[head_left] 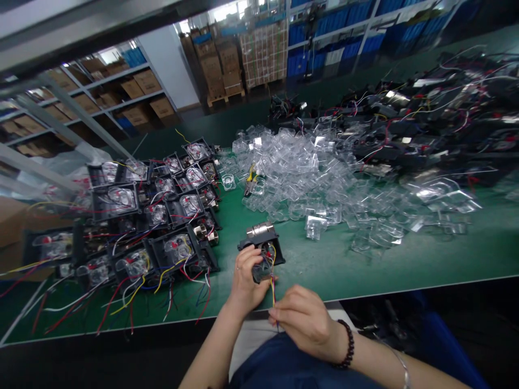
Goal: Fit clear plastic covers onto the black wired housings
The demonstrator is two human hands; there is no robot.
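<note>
Near the front edge of the green table, my left hand is closed around a dark plastic housing with a metal cylindrical fitting on its far side. Inside the housing, a clear plastic piece and red and yellow parts show. Several thin wires, yellow and purple among them, hang from it toward me. My right hand pinches these wires between thumb and fingers, just past the table edge. The fingertips of my left hand under the housing are partly hidden.
Rows of similar wired housings stand on the left. A heap of clear plastic covers fills the middle, with yellow-handled pliers at its left edge. Dark wired parts pile up at the right. A cardboard box stands far left.
</note>
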